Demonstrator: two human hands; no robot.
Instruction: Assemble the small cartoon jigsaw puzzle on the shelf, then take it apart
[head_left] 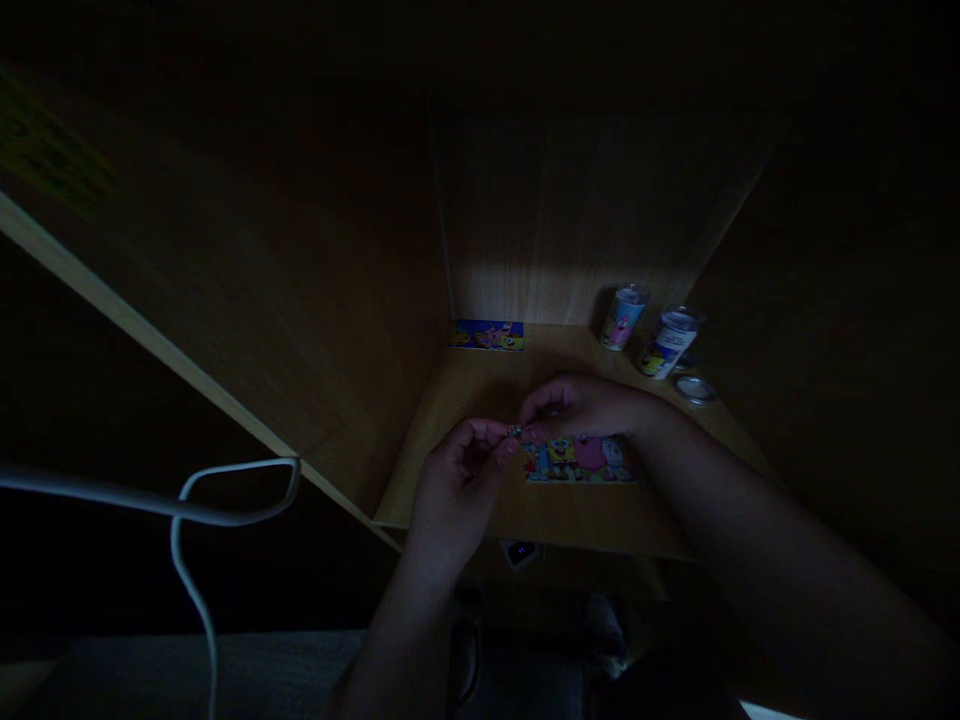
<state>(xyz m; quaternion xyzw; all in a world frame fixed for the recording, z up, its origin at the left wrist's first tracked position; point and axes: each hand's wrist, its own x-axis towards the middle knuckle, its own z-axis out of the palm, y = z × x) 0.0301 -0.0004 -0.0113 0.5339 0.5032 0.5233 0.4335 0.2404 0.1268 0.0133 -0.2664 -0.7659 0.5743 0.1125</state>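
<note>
White cable [225,500] looping at far left, beside wooden counter [450,440]. Cartoon strip [487,335] at counter's back edge. My left grip [465,465] clenched, fingertips pinching tiny multicoloured object [514,430] above counter; my right grip [581,410] closed on it from other side. Cartoon card [577,462] lying beneath right grip. Further right, printed canister [622,317], second printed canister [670,343], round metal lid [695,390].

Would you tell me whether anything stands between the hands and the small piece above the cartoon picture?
Nothing visible does: the small piece sits at the fingertips of the left hand, close to the right hand.
</note>
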